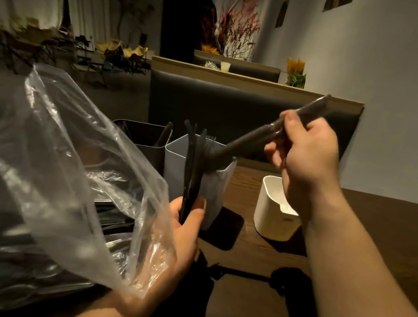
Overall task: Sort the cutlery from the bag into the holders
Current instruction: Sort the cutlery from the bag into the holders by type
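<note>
Head view: my left hand [185, 236] is low over the near half of the dark wooden table [249, 189]. Its thumb and fingers are curled round a small bunch of black plastic cutlery pieces [191, 172] that stands upright from the fist. A clear, crinkled plastic bag [66, 164] drapes over the same hand and wrist and fills the table's left side. More dark cutlery [112, 220] lies inside it, though I can't tell the pieces apart through the film.

My right hand [308, 157] is raised towards the far edge, pinching a long dark utensil [254, 136] between thumb and fingers. It is blurred, so I can't tell spoon from fork, or one piece from two. It slants down to the left, its lower end at the mouth of the pale grey square holder [214, 186]. Whether it touches the rim I cannot tell.

That grey holder stands in the middle, near the far edge, with black handles and fork tines [209, 138] showing above its rim. Just behind it on the left stands a black square holder [149, 135] with one dark piece [164, 135] leaning inside. A white rounded holder [272, 216] stands apart on the right, below my right wrist. A dark padded bench back [237, 108] runs along beyond the far edge.
</note>
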{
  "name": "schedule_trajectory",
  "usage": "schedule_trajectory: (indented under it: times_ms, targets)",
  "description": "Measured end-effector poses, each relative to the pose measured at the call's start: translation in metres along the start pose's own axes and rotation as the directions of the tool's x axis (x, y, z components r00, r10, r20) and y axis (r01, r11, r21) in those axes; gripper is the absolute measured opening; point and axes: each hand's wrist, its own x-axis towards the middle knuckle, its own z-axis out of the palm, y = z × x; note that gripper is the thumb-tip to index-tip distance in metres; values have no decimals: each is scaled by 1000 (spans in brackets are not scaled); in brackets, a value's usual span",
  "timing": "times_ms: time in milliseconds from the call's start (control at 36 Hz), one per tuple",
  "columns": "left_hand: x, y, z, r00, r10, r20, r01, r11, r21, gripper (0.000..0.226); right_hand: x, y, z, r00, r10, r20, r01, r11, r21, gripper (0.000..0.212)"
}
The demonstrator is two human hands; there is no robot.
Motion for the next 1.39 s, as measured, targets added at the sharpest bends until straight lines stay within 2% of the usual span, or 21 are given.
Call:
schedule_trajectory:
  times_ms: [56, 111, 139, 194, 278, 361, 444, 528, 583, 667, 694, 778, 861, 917, 972, 1056, 1111, 1139, 1222, 1250, 1389]
  targets:
    - [6, 6, -8, 1000, 11, 24, -11, 1000, -11, 25, 12, 0, 21, 1000, -29, -3, 29, 998, 60, 14]
    - [9, 7, -13, 999, -40, -12, 39, 998, -47, 26, 23, 6, 46, 999, -33, 3, 33, 998, 60, 12]
    - [10, 5, -14, 995, -85, -59, 84, 996, -19, 35, 27, 10, 58, 999, -33, 16, 32, 998, 48, 11]
    - [10, 2, -16, 982, -132, -133, 137, 990, 36, 79, 34, 20, 79, 998, -39, 53, 38, 999, 9, 10]
    - [17, -5, -20, 978, -111, -174, 110, 994, -18, 86, 40, 30, 99, 993, -59, 101, 65, 996, -63, 13]
    - [33, -29, -24, 957, -187, -221, 189, 982, -12, 106, 42, 35, 111, 985, -65, 160, 89, 985, -151, 16]
    - [35, -29, -24, 936, -268, -227, 258, 963, -73, 124, 39, 36, 120, 957, -19, 291, 109, 949, -296, 25]
    - [27, -13, -19, 948, -208, -241, 171, 971, -165, 113, 34, 36, 127, 910, 32, 414, 183, 864, -469, 45]
    - [22, -1, -15, 959, -204, -197, 162, 964, -213, 110, 31, 40, 130, 879, 37, 476, 275, 776, -568, 50]
    - [22, 3, -12, 959, -200, -203, 140, 951, -275, 58, 27, 48, 132, 860, -2, 510, 382, 665, -642, 54]
    - [22, 4, -11, 960, -206, -192, 147, 949, -279, 54, 26, 50, 132, 858, -21, 514, 409, 633, -657, 55]
    - [20, 3, -11, 963, -216, -161, 174, 955, -241, 59, 25, 54, 132, 829, -25, 559, 488, 520, -700, 49]
    - [20, 3, -11, 967, -203, -153, 169, 963, -210, 63, 25, 56, 130, 801, -27, 597, 565, 362, -742, 38]
    - [21, 1, -10, 966, -211, -146, 177, 960, -217, 64, 25, 55, 127, 781, -75, 620, 613, 275, -740, 43]
    - [24, -1, -12, 974, -171, -150, 130, 959, -250, 61, 22, 53, 120, 776, -121, 619, 626, 264, -734, 50]
    - [27, -5, -11, 968, -220, -124, 184, 949, -256, 110, 13, 53, 102, 815, -152, 559, 578, 292, -762, 44]
    - [24, -2, -9, 960, -254, -121, 215, 939, -267, 121, 4, 57, 91, 842, -88, 532, 537, 240, -809, 32]
    - [21, 7, -9, 962, -246, -115, 206, 937, -281, 115, 1, 58, 86, 851, -51, 523, 521, 209, -828, 27]
    - [15, 11, -7, 977, -215, -15, 200, 930, -307, 51, -2, 57, 75, 860, 14, 509, 496, 205, -844, 27]
    - [14, 10, -6, 977, -212, 31, 211, 929, -305, 40, -1, 55, 71, 862, 31, 506, 488, 219, -845, 30]
    - [6, 14, -6, 956, -217, 198, 272, 908, -320, 41, 1, 46, 49, 881, 49, 471, 444, 264, -856, 44]
